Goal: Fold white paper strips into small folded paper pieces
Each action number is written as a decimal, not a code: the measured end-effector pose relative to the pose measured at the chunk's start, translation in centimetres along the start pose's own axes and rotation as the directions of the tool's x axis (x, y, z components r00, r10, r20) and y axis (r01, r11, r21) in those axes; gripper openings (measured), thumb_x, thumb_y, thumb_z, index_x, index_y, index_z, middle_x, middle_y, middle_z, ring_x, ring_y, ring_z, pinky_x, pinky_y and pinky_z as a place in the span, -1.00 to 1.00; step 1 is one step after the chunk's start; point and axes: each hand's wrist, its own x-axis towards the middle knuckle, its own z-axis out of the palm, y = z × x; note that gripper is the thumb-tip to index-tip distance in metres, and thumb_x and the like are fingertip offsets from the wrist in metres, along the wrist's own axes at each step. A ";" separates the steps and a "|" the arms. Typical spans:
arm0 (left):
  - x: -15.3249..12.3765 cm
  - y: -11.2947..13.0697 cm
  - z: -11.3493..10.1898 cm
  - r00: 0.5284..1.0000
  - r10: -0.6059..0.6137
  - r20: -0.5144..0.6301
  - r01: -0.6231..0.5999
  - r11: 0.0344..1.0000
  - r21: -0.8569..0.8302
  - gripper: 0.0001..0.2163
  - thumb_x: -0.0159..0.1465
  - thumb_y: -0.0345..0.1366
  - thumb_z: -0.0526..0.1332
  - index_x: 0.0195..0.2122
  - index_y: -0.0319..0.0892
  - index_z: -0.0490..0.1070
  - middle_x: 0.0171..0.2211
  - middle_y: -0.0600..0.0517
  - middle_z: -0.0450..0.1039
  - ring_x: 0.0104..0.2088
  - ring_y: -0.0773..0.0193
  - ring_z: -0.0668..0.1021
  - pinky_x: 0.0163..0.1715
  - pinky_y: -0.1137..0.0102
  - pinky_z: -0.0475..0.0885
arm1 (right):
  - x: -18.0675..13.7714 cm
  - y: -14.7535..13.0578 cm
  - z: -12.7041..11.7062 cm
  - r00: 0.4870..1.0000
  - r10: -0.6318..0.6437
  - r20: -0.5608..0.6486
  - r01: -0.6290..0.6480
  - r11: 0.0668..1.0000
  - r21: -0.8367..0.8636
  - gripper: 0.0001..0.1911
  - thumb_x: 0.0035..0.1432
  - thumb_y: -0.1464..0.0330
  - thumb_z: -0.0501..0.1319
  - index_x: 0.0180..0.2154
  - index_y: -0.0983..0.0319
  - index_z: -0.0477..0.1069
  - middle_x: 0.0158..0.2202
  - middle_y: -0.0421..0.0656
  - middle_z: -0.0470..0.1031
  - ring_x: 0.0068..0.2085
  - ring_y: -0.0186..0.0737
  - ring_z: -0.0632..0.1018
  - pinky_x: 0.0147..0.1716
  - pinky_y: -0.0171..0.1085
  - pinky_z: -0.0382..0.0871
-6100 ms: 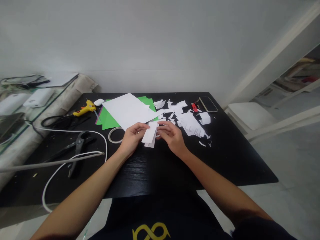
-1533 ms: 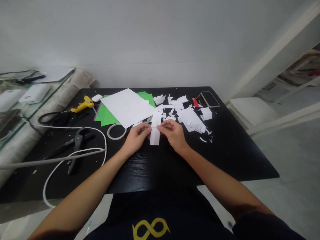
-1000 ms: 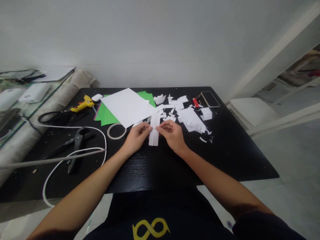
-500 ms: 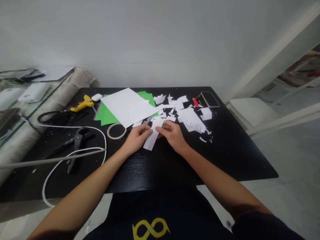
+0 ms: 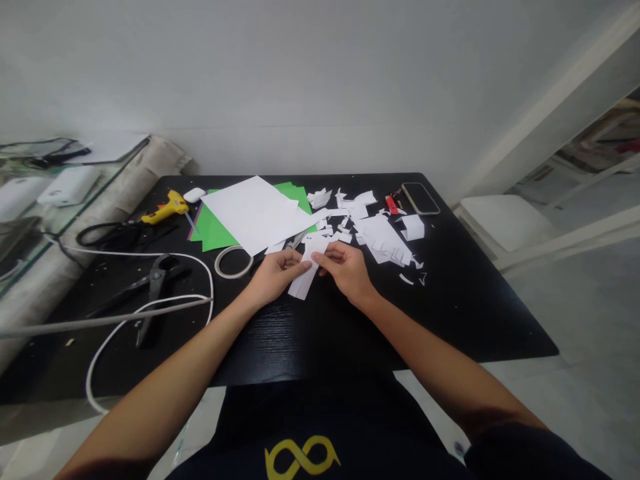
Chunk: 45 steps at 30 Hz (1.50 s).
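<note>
Between my two hands is a folded strip of white paper, tilted, with its lower end pointing toward me. My left hand pinches its left edge, the thumb lying across the front. From the other side my right hand grips it near the top, thumb on the paper and fingers behind. A pair of scissors lies just beyond my left hand, partly covered by paper. Close to that hand is a roll of tape. White paper scraps are scattered beyond my right hand.
White sheets rest on green paper at the back of the black table. To the left are a yellow glue gun, black pliers and a white cable. A phone lies at the back right.
My left thumb has slid slightly right and lies further over the paper strip. My right hand keeps its grip, and the things on the table have not moved.
</note>
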 end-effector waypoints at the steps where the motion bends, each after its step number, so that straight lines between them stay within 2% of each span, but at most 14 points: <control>1: 0.0 -0.1 0.0 1.000 -0.006 -0.001 0.006 1.000 -0.007 -0.77 0.25 -0.12 0.36 -0.36 -0.20 0.49 -0.48 0.08 0.46 -0.50 0.37 0.39 -0.48 0.45 0.23 | 0.0 0.1 0.0 1.000 -0.001 -0.003 0.001 1.000 -0.002 -0.68 -0.05 0.15 0.52 -0.40 0.22 0.55 -0.40 -0.15 0.63 -0.43 -0.23 0.57 -0.46 -0.25 0.49; 8: -0.2 0.0 -0.1 0.996 -0.068 0.059 0.070 0.997 -0.026 -0.74 0.24 -0.08 0.38 -0.35 -0.21 0.58 -0.47 0.01 0.57 -0.54 0.35 0.46 -0.51 0.45 0.28 | -0.2 0.5 0.4 1.000 0.016 -0.011 -0.016 1.000 0.011 -0.70 -0.04 0.16 0.51 -0.38 0.22 0.57 -0.40 -0.15 0.63 -0.41 -0.22 0.56 -0.45 -0.27 0.45; 13: -0.2 0.5 0.1 0.994 -0.100 0.044 0.102 0.993 -0.051 -0.78 0.21 -0.13 0.40 -0.38 -0.19 0.56 -0.48 0.01 0.60 -0.56 0.35 0.49 -0.54 0.46 0.31 | -0.2 0.6 0.5 0.999 0.032 -0.009 -0.031 0.999 0.017 -0.70 -0.04 0.16 0.51 -0.38 0.22 0.58 -0.41 -0.14 0.63 -0.44 -0.24 0.54 -0.47 -0.28 0.42; 21: -0.2 0.3 0.2 0.987 -0.149 0.062 0.155 0.979 -0.129 -0.77 0.15 -0.13 0.45 -0.33 -0.19 0.60 -0.47 -0.03 0.64 -0.51 0.25 0.60 -0.46 0.38 0.47 | -0.4 0.6 0.7 0.999 0.046 -0.021 -0.045 0.999 0.012 -0.69 -0.03 0.14 0.50 -0.38 0.22 0.57 -0.39 -0.12 0.65 -0.44 -0.21 0.57 -0.44 -0.25 0.45; 28: -0.2 0.2 0.1 0.991 -0.127 0.028 0.130 0.977 -0.171 -0.76 0.19 -0.10 0.42 -0.36 -0.19 0.58 -0.45 -0.04 0.64 -0.50 0.25 0.59 -0.47 0.37 0.46 | -0.3 0.2 0.6 0.998 0.040 -0.054 -0.039 0.999 0.007 -0.67 -0.04 0.12 0.50 -0.38 0.23 0.56 -0.38 -0.12 0.64 -0.43 -0.22 0.55 -0.46 -0.26 0.42; 34: -0.1 0.3 0.1 0.997 -0.059 -0.048 0.048 0.979 -0.200 -0.79 0.17 -0.15 0.44 -0.37 -0.18 0.55 -0.48 0.08 0.57 -0.52 0.35 0.49 -0.51 0.44 0.31 | -0.2 -0.1 0.5 0.996 0.037 -0.083 -0.036 0.999 0.017 -0.65 -0.06 0.11 0.51 -0.47 0.21 0.49 -0.47 -0.18 0.57 -0.49 -0.29 0.47 -0.46 -0.26 0.40; 45: 0.0 -0.1 -0.1 0.998 -0.057 -0.027 0.051 0.979 -0.199 -0.79 0.21 -0.12 0.38 -0.33 -0.17 0.55 -0.48 0.08 0.53 -0.51 0.31 0.46 -0.49 0.42 0.30 | -0.1 -0.1 0.6 0.994 0.045 -0.100 -0.043 0.999 0.024 -0.63 -0.08 0.09 0.51 -0.47 0.21 0.48 -0.48 -0.19 0.54 -0.48 -0.27 0.47 -0.45 -0.24 0.39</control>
